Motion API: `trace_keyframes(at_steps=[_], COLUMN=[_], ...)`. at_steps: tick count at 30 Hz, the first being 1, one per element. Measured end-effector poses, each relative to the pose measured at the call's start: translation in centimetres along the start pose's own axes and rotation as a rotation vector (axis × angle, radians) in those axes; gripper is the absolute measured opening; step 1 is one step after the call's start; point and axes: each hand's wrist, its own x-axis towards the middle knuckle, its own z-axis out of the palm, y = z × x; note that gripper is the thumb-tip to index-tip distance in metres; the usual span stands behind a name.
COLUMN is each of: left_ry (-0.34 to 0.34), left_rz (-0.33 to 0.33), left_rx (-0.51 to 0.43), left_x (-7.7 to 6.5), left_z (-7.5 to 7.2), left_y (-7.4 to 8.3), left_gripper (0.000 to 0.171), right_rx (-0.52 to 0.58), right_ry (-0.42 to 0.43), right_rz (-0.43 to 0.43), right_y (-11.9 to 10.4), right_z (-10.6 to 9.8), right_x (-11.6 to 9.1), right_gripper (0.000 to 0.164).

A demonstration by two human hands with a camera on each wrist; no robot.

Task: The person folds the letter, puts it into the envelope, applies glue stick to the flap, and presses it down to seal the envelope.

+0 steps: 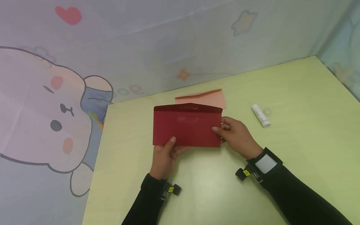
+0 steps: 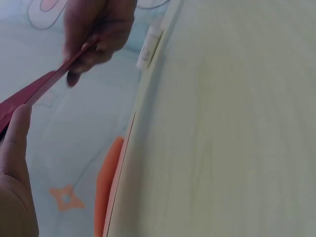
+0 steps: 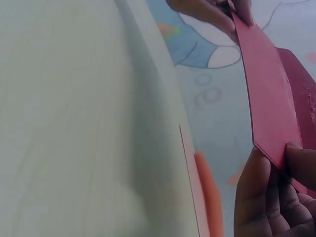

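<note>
A dark red envelope [image 1: 185,131] with its flap raised along the top is held up over the table in both hands. My left hand [image 1: 166,157] grips its lower edge left of the middle, thumb in front and fingers behind. At the right edge my right hand [image 1: 237,136] pinches it between thumb and fingers. In the right wrist view shiny marks show on the raised flap [image 3: 307,94]. Behind the red one, a pink envelope [image 1: 206,99] lies on the table, partly hidden by it.
A white glue stick [image 1: 260,115] lies on the table to the right, with a small clear round piece [image 1: 267,111] beside it. The pale yellow table [image 1: 303,131] meets a printed cloth backdrop [image 1: 157,47] along its far edge.
</note>
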Motion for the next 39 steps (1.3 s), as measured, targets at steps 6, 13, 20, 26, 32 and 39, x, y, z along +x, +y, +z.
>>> trace_keyframes(at_steps=[6, 13, 20, 26, 32, 39], left_ry=[0.157, 0.147, 0.041, -0.017, -0.070, -0.103], left_rz=[-0.048, -0.177, -0.172, -0.173, -0.147, -0.122], left_rx=[0.200, 0.796, 1.296, 1.402, 1.426, 1.447], left_x=[0.0, 0.7, 3.0, 3.6, 3.7, 4.1], left_z=[-2.3, -3.4, -1.8, -0.2, 0.9, 1.8], left_y=[1.2, 2.5, 3.1, 2.6, 2.4, 2.3], left_gripper=[0.031, 0.033, 0.031, 0.026, 0.019, 0.015], right_rx=[-0.176, -0.373, -0.538, -0.617, -0.687, -0.647], right_ry=[0.035, 0.070, 0.068, 0.021, -0.004, -0.056], right_rz=[-0.014, -0.028, 0.011, 0.052, 0.087, 0.100], right_y=[1.0, 1.5, 2.0, 2.3, 2.3, 1.2], right_z=[-1.5, -2.8, -2.9, -3.5, -4.6, -4.7], right_x=[-0.4, 0.2, 1.9, 2.3, 1.9, 2.0], right_gripper=[0.032, 0.052, 0.048, 0.041, 0.050, 0.054])
